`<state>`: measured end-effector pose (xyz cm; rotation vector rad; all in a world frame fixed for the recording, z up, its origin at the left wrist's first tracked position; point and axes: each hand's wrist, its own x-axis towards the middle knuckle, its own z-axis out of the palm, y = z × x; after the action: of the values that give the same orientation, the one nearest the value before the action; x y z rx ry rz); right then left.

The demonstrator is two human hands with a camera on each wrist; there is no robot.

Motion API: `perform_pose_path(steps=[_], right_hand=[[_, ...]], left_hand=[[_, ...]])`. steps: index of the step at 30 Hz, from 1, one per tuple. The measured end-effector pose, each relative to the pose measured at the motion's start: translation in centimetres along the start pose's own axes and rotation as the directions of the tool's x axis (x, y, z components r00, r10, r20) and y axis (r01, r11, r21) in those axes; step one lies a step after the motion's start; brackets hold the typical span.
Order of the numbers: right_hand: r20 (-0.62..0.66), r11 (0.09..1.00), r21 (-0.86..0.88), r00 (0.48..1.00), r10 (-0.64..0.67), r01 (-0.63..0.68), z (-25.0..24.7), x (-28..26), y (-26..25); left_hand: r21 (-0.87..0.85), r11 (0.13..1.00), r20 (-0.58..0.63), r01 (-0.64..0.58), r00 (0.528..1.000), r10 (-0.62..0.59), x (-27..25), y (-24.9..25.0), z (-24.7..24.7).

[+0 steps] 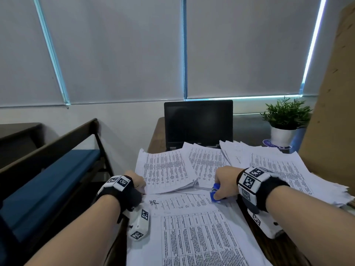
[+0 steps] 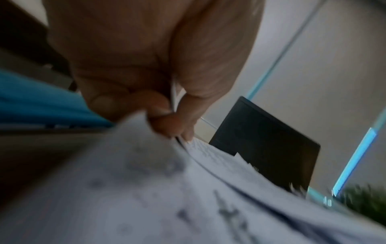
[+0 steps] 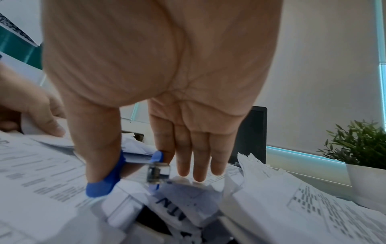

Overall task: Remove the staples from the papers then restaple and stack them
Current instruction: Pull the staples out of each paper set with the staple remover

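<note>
A stapled packet of printed papers lies on the desk with its near right corner lifted. My left hand pinches the packet's left edge between thumb and fingers; in the left wrist view my left hand grips that blurred paper. My right hand pinches a blue staple remover at the packet's lifted corner. In the right wrist view the thumb and index finger squeeze the staple remover's blue wings while the other fingers hang straight. The staple itself is hidden.
A shut-off laptop stands behind the papers and a potted plant sits at the back right. More paper piles spread to the right, printed sheets lie in front, a blue-cushioned bench runs along the left.
</note>
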<state>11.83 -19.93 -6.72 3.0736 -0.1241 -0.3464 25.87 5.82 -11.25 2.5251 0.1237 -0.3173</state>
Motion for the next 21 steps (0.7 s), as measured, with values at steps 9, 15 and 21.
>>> perform_pose_path(steps=[9, 15, 21], right_hand=[[-0.017, 0.999, -0.025, 1.0, -0.025, 0.024, -0.1, -0.8, -0.6], [-0.006, 1.0, -0.026, 1.0, -0.015, 0.015, 0.1, -1.7, -0.5], [-0.057, 0.999, 0.045, 0.998, -0.004, 0.007, -0.4, -3.8, -0.7]], left_hand=[[0.324, 0.928, 0.137, -0.185, 0.98, 0.147, 0.7, -0.3, -0.3], [0.34, 0.914, 0.167, -0.22, 0.971, 0.172, 0.9, 0.3, -0.5], [0.378, 0.915, 0.097, -0.143, 0.989, 0.114, -2.1, -0.2, -1.5]])
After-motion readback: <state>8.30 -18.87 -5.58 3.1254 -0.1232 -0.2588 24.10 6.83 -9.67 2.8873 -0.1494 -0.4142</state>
